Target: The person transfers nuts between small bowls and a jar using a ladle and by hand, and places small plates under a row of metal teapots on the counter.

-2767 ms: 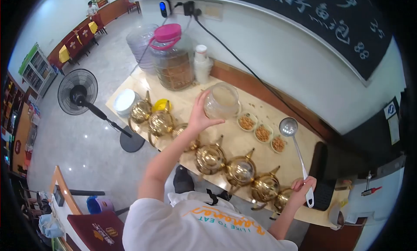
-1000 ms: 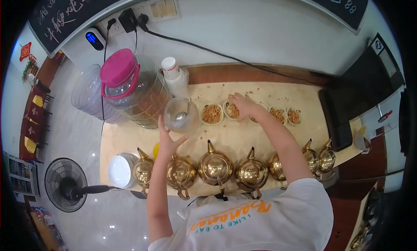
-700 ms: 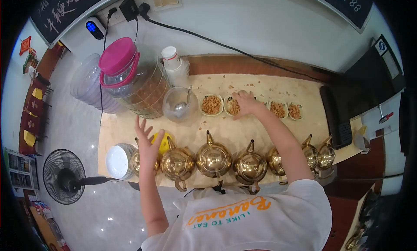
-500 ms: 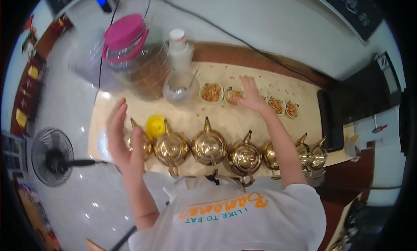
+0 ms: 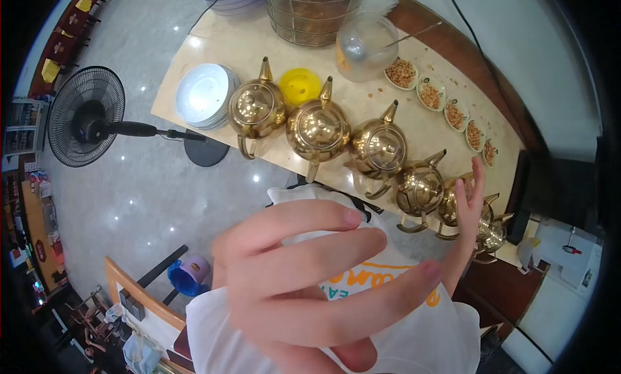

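Though the left hand (image 5: 259,290) fills the foreground, its fingers (image 5: 310,261) are parted and loosely bent, pointing between two and three o'clock. At two o'clock from it, the right hand (image 5: 471,196) has its fingers straightened and well apart from the thumb, tips toward twelve; it overlaps part of a row of golden teapots (image 5: 378,147), and whether it touches one cannot be told. Those teapots stand along the near edge of the pale table (image 5: 236,44), from half past eleven round to half past two of the left hand. Just beside the right fingertips, five small dishes (image 5: 442,97) of brown nuts (image 5: 430,92) begin and run toward half past ten. At the left hand's twelve sits a yellow dish (image 5: 299,86); nearer half past twelve, a clear jar (image 5: 359,66) contains a ladle (image 5: 417,33). White plates (image 5: 204,92) are stacked at eleven, and beyond the table, at ten, stands a black fan (image 5: 87,118).
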### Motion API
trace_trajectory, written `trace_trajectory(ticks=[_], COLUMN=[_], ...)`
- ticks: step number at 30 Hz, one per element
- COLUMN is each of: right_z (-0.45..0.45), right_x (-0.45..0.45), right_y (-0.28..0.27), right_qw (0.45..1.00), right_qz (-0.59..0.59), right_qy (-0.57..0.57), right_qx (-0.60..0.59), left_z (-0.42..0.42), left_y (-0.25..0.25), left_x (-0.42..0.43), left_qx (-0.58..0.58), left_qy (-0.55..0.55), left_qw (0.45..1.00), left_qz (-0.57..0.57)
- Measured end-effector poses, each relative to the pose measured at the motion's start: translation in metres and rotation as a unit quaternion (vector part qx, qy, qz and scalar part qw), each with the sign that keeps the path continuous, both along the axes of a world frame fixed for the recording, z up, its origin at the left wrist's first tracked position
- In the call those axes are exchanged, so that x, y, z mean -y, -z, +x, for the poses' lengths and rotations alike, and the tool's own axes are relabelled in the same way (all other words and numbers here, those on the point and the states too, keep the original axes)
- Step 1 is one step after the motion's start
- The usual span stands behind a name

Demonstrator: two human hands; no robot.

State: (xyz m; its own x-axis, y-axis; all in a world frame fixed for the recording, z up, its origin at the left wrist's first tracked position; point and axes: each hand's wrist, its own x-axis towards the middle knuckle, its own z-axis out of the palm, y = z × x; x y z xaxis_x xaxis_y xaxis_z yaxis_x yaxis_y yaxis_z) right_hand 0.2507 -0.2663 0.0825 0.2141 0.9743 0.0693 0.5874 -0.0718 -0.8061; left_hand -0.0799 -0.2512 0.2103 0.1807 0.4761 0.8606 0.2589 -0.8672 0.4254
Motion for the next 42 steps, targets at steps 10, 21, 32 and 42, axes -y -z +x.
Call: trace_trajectory(ticks=[10, 21, 32, 42], right_z=[-0.035, -0.039, -0.047, -0.031], right_x=[-0.012, 0.0, -0.003, 0.045], right_y=[-0.011, -0.006, -0.024, -0.025], right_qw=[0.998, 0.998, 0.988, 0.978], right_qz=[0.038, 0.032, 0.041, 0.079], right_qy=[-0.021, 0.015, 0.009, 0.105], right_qx=[0.055, 0.042, 0.149, 0.159], left_z=[-0.017, -0.103, -0.087, -0.03], left_y=[-0.013, 0.073, 0.126, 0.259], left_x=[0.009, -0.041, -0.145, -0.278], left_qx=[-0.032, -0.137, -0.235, -0.593], left_qy=[0.065, -0.302, -0.206, -0.064], left_qw=[0.997, 0.929, 0.927, 0.704], left_qz=[-0.016, -0.166, -0.207, -0.385])
